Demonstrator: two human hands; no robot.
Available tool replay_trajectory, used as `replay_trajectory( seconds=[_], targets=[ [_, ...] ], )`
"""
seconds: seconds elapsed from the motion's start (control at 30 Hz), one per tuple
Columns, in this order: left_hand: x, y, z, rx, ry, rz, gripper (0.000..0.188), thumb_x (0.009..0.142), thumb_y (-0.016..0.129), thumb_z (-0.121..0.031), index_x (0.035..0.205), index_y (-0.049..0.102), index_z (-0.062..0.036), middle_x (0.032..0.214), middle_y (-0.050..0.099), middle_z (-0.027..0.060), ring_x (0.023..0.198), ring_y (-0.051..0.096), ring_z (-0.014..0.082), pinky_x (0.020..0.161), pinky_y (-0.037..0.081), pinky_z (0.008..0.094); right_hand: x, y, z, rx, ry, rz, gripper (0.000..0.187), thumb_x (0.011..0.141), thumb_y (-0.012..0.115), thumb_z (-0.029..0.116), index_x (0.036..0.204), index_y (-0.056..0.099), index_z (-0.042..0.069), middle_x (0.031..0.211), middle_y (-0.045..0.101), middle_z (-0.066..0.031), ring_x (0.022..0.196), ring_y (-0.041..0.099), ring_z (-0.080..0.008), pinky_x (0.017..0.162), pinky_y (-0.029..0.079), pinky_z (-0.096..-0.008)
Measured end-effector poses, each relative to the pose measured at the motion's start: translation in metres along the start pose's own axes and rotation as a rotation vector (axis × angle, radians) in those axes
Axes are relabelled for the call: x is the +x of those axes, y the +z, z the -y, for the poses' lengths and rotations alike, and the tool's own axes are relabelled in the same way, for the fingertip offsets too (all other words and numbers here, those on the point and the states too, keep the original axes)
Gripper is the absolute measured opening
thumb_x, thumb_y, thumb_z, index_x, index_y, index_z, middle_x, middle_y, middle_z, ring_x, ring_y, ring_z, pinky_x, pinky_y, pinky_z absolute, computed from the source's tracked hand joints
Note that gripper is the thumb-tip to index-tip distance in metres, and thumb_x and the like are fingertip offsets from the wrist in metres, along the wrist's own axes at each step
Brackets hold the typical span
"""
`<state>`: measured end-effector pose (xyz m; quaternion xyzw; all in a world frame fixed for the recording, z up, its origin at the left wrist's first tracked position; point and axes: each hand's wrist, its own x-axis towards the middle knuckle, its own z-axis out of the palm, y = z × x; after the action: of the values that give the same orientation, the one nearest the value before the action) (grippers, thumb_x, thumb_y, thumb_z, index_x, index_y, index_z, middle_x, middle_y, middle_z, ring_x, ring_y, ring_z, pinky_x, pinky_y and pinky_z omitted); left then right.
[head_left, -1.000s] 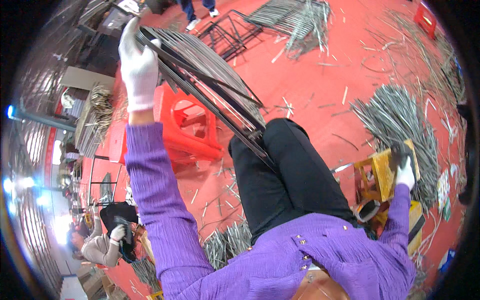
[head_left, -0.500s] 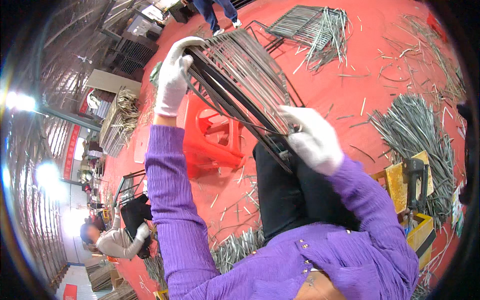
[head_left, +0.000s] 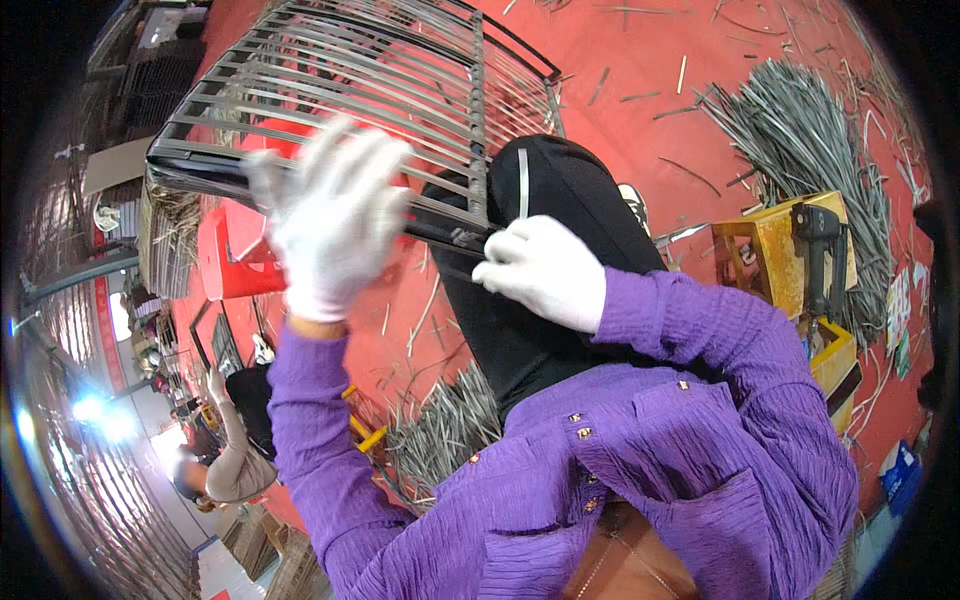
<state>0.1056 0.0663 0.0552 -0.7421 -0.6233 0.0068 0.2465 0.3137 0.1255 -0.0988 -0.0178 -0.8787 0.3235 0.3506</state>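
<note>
A red plastic stool (head_left: 228,262) stands on red floor (head_left: 612,140) with a beige-sleeved co-worker (head_left: 238,465) at far left

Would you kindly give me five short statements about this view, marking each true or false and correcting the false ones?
1. The left hand and the right hand wear white gloves. True.
2. The right hand is spread wide open. False: it is curled in, close to the slatted frame.
3. The slatted frame extends over the black trousers. True.
4. A pile of grey strips lies on the red floor. True.
5. The black tool is at the picture's left. False: the black tool is at the right, by the yellow stand.
</note>
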Motion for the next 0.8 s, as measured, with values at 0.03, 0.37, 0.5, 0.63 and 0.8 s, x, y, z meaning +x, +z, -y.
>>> replay_trajectory(
  seconds=[0.03,0.37,0.5,0.63,0.8],
  targets=[
    [-0.004,0.018,-0.009,-0.014,0.013,-0.076,0.013,0.086,0.063,-0.022,0.095,0.073,-0.0216,0.102,0.070,-0.0041,0.106,0.062,0.0160,0.120,0.011,0.0509,0.000,-0.003,-0.005,-0.080,0.038,0.082,0.014,0.080,0.064,0.016,0.094,0.068,0.013,0.082,0.058,-0.0057,0.074,0.060,-0.0263,0.065,0.047,-0.0398],
    [-0.018,0.072,0.074,-0.078,-0.040,-0.247,0.013,0.080,0.062,-0.019,0.069,0.067,-0.0184,0.074,0.066,-0.0047,0.088,0.063,0.0164,0.120,0.009,0.0476,0.102,-0.002,-0.097,-0.083,-0.325,0.020,0.030,0.083,0.063,0.013,0.112,0.069,0.015,0.105,0.067,-0.0094,0.096,0.067,-0.0270,0.075,0.056,-0.0348],
    [-0.009,0.085,0.118,-0.137,-0.089,-0.256,0.013,0.081,0.061,-0.018,0.070,0.068,-0.0165,0.078,0.068,-0.0029,0.089,0.062,0.0180,0.114,0.023,0.0456,0.164,0.023,-0.130,-0.029,-0.561,-0.011,0.032,0.087,0.060,0.011,0.117,0.067,0.019,0.121,0.067,-0.0047,0.112,0.065,-0.0238,0.084,0.058,-0.0351],
    [-0.024,0.090,0.112,-0.176,-0.096,-0.375,0.013,0.085,0.057,-0.017,0.084,0.070,-0.0154,0.092,0.070,0.0007,0.093,0.063,0.0206,0.111,0.032,0.0457,0.195,0.041,-0.145,0.143,-0.640,0.068,0.038,0.082,0.064,0.005,0.118,0.067,0.015,0.123,0.066,-0.0069,0.117,0.063,-0.0252,0.087,0.057,-0.0351],
    [-0.036,0.080,0.060,-0.141,-0.165,-0.427,0.011,0.088,0.068,-0.029,0.091,0.072,-0.0199,0.095,0.065,-0.0014,0.094,0.061,0.0203,0.110,0.031,0.0464,0.223,0.042,-0.151,0.110,-0.792,-0.112,0.031,0.082,0.066,0.007,0.114,0.068,0.009,0.122,0.066,-0.0089,0.122,0.059,-0.0303,0.101,0.050,-0.0419]
  ],
)
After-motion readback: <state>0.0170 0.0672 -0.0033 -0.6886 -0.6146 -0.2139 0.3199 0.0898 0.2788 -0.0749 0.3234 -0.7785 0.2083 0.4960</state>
